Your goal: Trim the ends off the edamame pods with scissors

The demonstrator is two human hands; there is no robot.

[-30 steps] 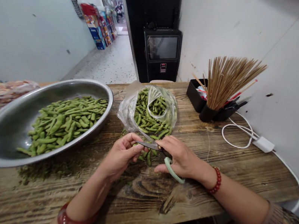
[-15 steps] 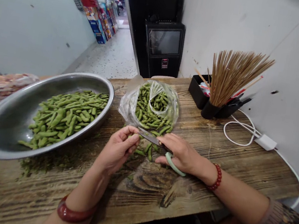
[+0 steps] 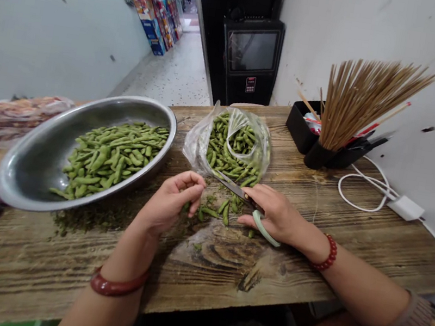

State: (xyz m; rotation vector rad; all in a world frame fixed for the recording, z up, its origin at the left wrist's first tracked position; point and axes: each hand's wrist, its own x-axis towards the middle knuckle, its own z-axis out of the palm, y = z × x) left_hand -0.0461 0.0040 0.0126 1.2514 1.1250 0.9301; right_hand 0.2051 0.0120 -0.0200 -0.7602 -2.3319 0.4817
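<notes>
My right hand [image 3: 273, 211] is closed round the pale green handles of a pair of scissors [image 3: 234, 187], whose dark blades point left towards the bag. Just left of the blade tips, my left hand [image 3: 176, 198] has its fingers curled; a bit of green edamame pod [image 3: 185, 207] shows beneath them, mostly hidden. Loose edamame pods [image 3: 226, 214] lie on the table between my hands. Beyond the scissors sits a clear plastic bag [image 3: 195, 146] full of pods. To the left, a large metal basin [image 3: 35, 164] holds a heap of pods [image 3: 113, 160].
Plant trimmings [image 3: 84, 222] lie along the basin's near side on the wooden table [image 3: 199, 281]. A black holder [image 3: 301, 129] with many skewers [image 3: 359, 103] stands back right, near a white cable and adapter [image 3: 406, 206]. A wrapped bag [image 3: 22, 118] lies far left.
The view has shifted, so the table items appear farther right and slightly higher. The scissor tips have come away from my left fingers, leaving a gap between them.
</notes>
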